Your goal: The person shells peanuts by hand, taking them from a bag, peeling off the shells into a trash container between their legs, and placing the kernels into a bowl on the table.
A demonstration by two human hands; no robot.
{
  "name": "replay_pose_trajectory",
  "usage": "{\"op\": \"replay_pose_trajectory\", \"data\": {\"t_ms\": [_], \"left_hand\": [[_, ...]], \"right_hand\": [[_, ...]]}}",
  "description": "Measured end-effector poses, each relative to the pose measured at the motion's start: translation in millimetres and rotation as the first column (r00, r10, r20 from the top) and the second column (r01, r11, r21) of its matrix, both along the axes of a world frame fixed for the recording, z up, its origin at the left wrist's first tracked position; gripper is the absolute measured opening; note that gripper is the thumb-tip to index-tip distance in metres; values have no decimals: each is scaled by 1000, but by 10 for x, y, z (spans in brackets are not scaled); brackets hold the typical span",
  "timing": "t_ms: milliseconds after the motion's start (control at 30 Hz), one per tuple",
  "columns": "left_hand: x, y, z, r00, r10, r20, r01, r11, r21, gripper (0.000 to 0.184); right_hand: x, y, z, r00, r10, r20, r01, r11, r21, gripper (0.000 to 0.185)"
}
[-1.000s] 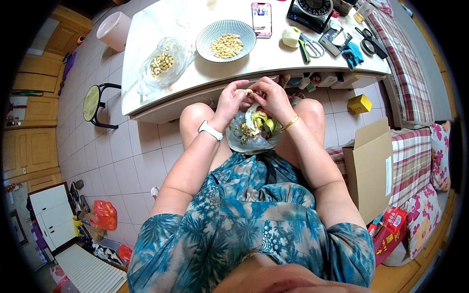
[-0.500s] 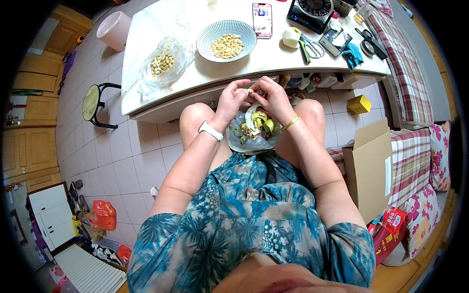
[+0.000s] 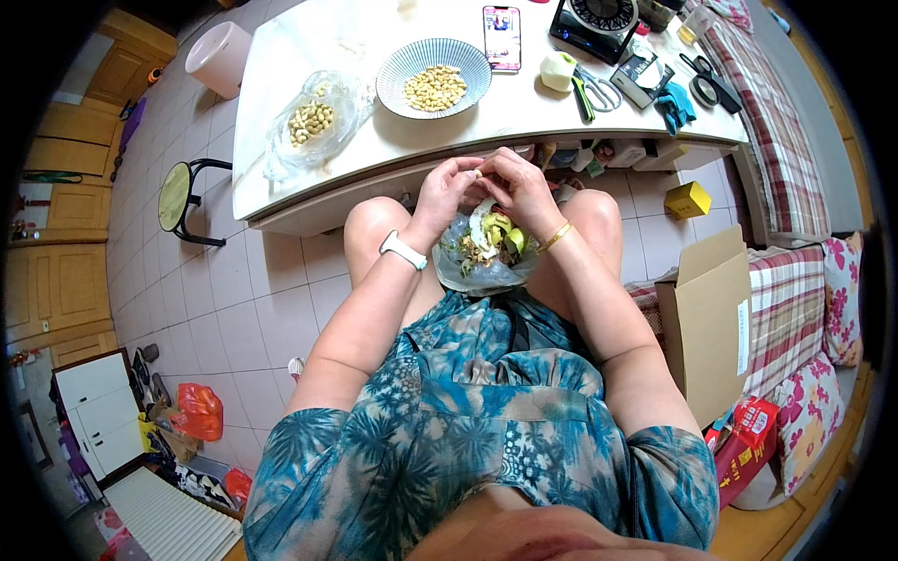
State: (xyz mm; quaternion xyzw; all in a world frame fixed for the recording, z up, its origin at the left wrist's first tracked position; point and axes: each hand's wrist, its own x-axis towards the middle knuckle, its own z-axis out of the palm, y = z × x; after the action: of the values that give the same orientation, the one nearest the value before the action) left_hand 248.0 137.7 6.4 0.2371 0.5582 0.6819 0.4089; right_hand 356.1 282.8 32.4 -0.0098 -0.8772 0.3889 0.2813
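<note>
My left hand and my right hand meet above my lap, fingertips pinched together on a small pale nut. Its exact kind is too small to tell. Below them, between my knees, a clear plastic bag holds green and white peelings and brown scraps. On the table ahead, a striped bowl contains yellowish kernels. To its left lies a clear bag of pale nuts that seem to be in their shells.
On the white table are a phone, a peeled fruit, a green-handled peeler or knife, scissors and a small black fan. A cardboard box stands at my right, a stool at the left.
My fingers have shifted slightly around the small nut, with the right fingers a little lower. Everything else stays where it was.
</note>
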Motion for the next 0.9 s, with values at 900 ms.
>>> {"op": "replay_pose_trajectory", "data": {"t_ms": [900], "left_hand": [[-62, -9, -17, 999, -9, 48, 10, 1000, -30, 31]], "right_hand": [[-16, 30, -36, 999, 47, -2, -47, 991, -122, 12]]}}
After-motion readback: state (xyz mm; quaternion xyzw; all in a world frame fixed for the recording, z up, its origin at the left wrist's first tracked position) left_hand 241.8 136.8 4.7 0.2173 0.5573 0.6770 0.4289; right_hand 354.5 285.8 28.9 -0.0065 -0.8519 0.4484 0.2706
